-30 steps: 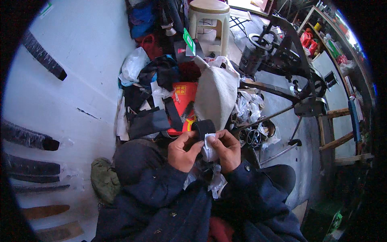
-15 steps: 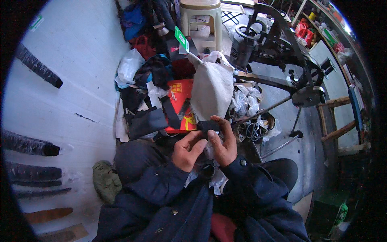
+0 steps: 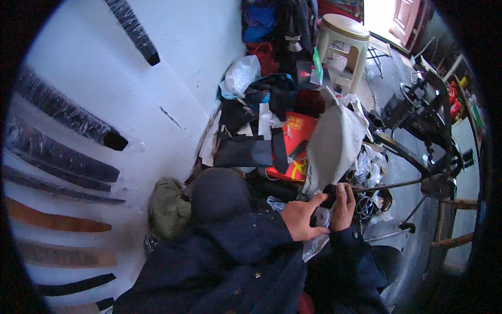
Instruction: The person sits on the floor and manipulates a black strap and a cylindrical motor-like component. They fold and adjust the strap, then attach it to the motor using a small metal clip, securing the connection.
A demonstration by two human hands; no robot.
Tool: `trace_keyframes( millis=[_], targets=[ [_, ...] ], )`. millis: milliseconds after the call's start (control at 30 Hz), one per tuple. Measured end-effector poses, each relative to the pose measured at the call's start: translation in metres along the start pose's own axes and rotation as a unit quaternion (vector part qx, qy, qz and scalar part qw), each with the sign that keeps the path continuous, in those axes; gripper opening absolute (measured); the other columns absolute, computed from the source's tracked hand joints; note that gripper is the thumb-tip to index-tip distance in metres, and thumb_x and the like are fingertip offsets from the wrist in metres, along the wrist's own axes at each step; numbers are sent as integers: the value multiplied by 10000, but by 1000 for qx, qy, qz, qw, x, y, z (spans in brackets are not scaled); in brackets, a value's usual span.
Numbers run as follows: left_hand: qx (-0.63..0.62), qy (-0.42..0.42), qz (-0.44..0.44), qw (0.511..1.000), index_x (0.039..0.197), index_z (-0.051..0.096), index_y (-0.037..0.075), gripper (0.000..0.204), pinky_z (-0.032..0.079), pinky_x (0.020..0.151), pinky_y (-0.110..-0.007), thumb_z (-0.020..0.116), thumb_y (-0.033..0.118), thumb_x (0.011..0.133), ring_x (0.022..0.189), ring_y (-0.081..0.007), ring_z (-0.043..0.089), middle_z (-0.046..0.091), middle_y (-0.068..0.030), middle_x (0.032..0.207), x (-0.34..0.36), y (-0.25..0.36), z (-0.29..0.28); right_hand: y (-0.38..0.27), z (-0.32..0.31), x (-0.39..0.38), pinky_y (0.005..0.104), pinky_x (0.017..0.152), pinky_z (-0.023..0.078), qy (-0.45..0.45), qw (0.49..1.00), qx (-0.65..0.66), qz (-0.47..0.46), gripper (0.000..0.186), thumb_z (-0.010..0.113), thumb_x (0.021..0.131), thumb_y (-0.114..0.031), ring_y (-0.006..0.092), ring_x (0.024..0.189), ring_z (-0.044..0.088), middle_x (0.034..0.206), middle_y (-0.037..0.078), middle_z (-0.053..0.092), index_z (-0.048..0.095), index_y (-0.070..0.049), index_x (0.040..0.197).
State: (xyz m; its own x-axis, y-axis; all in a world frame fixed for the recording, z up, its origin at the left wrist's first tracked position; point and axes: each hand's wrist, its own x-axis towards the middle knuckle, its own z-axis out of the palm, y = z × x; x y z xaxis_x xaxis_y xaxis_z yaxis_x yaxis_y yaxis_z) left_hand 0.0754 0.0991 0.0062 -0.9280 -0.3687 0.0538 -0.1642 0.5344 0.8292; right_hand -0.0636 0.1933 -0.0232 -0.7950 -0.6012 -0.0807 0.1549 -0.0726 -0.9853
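Note:
Close together over my lap, my left hand (image 3: 302,219) and my right hand (image 3: 342,208) hold a small black piece (image 3: 329,192), which looks rolled or folded. The right fingers curl round its far side. From the left, my index finger reaches its edge, with the thumb stretched lower and bent in. A pale, roundish thing (image 3: 322,215) shows between the hands; I cannot make out what it is. Crumpled clear plastic (image 3: 314,247) lies beneath them. Just beyond the hands stands a greyish-white cloth sack (image 3: 334,138).
A red box (image 3: 298,141) with black material pieces (image 3: 243,152) lies ahead. At the right stands a dark hand-cranked machine (image 3: 436,141) with metal legs. A cream stool (image 3: 345,36) is farther back. Dark strips (image 3: 63,157) hang along the white wall at left.
My view has swung left, so the scene sits farther right. The black piece has turned and dropped lower between my hands, and the left hand now covers more of it.

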Motion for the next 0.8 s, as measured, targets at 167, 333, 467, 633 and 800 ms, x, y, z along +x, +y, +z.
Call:
trace_keyframes(
  millis=[167,333,467,633,800],
  targets=[
    [15,22,-31,999,1366,493,34,798,555,816,-483,817,393,732,927,-424,693,698,-249,995,5,4,-23,7,4,8,261,797,452,-68,993,48,82,445,446,1061,-448,111,912,564,989,25,628,634,-45,1083],
    [160,103,-108,976,1288,571,124,685,556,834,-497,807,423,720,924,-396,707,719,-215,1006,30,-45,-127,7,6,9,342,821,529,-76,983,58,160,538,456,1045,-494,187,980,641,1150,125,664,508,-58,1356],
    [322,66,-226,917,1287,584,114,697,542,888,-476,804,419,701,1001,-388,686,708,-208,1095,40,-139,-225,3,3,4,279,715,535,-116,979,-1,169,430,487,1052,-398,133,892,627,1092,98,675,541,-54,1304],
    [308,-14,-300,903,1331,591,112,768,509,976,-447,833,391,658,1108,-376,653,688,-197,1187,10,-288,-236,11,1,-1,269,718,519,-138,968,-22,208,310,539,1042,-279,116,874,608,1118,75,663,568,-62,1262],
    [295,17,-364,883,1396,574,146,810,481,1038,-417,860,252,645,1200,-355,619,656,-180,1282,-27,-400,-232,22,-12,-1,260,722,491,-104,957,-11,272,323,619,1002,-270,108,901,597,1046,26,639,589,-56,1243]
  ],
)
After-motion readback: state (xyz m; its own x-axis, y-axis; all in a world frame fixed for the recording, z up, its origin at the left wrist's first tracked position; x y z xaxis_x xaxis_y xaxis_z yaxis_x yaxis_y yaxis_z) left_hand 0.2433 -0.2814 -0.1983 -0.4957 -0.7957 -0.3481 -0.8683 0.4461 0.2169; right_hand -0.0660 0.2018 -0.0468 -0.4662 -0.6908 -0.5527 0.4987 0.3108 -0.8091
